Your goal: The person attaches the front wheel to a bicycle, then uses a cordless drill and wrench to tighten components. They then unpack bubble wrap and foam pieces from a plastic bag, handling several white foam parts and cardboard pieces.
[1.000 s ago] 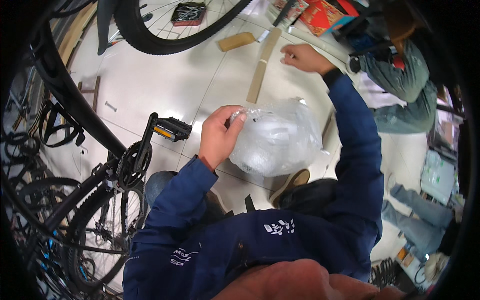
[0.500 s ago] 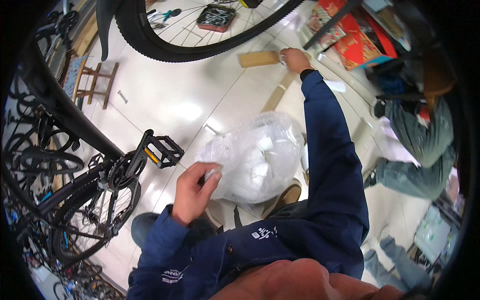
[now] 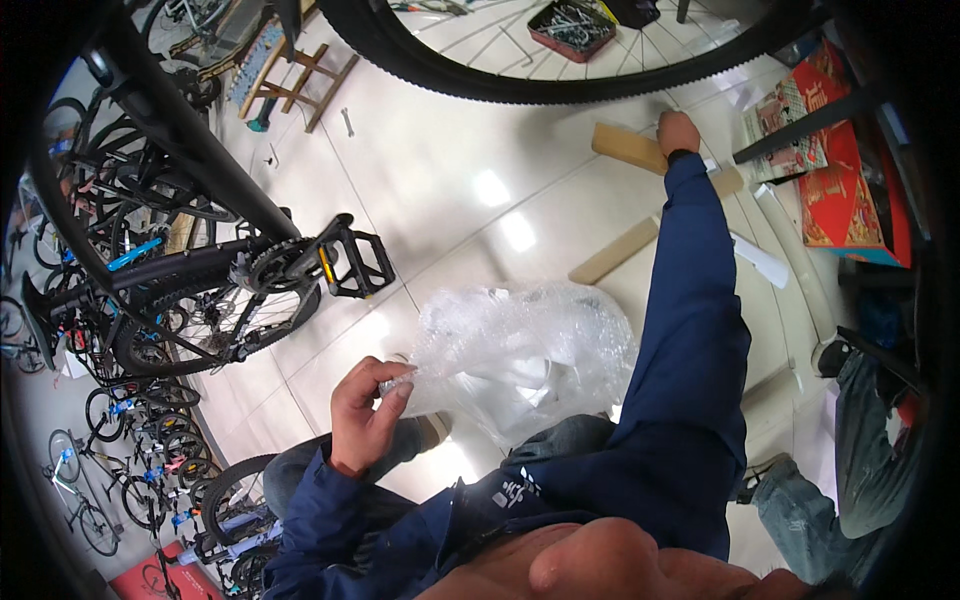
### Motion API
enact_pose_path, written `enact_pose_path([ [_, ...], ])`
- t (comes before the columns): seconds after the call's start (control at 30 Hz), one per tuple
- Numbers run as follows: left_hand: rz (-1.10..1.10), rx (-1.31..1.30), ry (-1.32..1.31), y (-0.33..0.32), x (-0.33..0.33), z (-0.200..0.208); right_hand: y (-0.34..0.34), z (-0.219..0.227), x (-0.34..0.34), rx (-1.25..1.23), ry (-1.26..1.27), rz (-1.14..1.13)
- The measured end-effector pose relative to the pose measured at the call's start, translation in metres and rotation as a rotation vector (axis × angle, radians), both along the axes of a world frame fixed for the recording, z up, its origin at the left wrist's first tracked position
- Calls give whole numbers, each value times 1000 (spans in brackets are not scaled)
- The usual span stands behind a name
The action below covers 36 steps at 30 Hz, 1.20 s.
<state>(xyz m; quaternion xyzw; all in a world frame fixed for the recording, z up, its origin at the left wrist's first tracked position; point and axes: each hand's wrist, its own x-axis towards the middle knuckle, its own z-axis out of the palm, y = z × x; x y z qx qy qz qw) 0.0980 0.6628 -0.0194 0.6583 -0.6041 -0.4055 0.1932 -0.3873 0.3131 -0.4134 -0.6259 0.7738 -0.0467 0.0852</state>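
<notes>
My left hand (image 3: pixel 368 410) is closed on the edge of a clear sheet of bubble wrap (image 3: pixel 470 325), fingers pinched together. The bubble wrap is bunched in front of my legs, with white crumpled pieces (image 3: pixel 535 375) showing through it. My right arm stretches far forward over the floor. At its end my right hand (image 3: pixel 678 133) is curled down beside a brown cardboard piece (image 3: pixel 628 147); what its fingers hold, if anything, is hidden. Nearer to me lies a longer cardboard strip (image 3: pixel 615 250).
A black bicycle's crank and pedal (image 3: pixel 362 264) stand at the left, and its tyre (image 3: pixel 560 92) arcs across the top. A wooden stool (image 3: pixel 300 85), a wrench (image 3: pixel 347 122), a parts tray (image 3: pixel 570 30) and red boxes (image 3: pixel 845 200) lie around. Another person's legs (image 3: pixel 870 450) are at right.
My view has shifted left, so the surroundings appear farther right. My left hand keeps its pinch on the bubble wrap, which has spread lower and flatter. My right hand stays stretched out by the cardboard.
</notes>
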Motion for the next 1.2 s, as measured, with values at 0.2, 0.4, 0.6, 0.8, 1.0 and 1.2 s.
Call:
enact_pose_path([
  [0.2, 56, 1, 100, -4, -10, -4, 64, 44, -41, -90, -11, 196],
  [0.4, 87, 11, 264, -21, -8, -14, 142, 24, -26, -105, -16, 131],
  [0.6, -22, 48, 356, -52, -6, -37, 212, 29, -22, 3, -185, 65],
  [0.8, -144, 65, 492, -89, 4, -50, 306, 202, 30, -369, -658, -282],
  [1.0, -242, 110, 594, -117, -1, -51, 378, 325, 194, -497, -698, 196],
  [1.2, -290, -15, 632, -134, -3, -46, 403, 277, 209, -395, -788, -45],
])
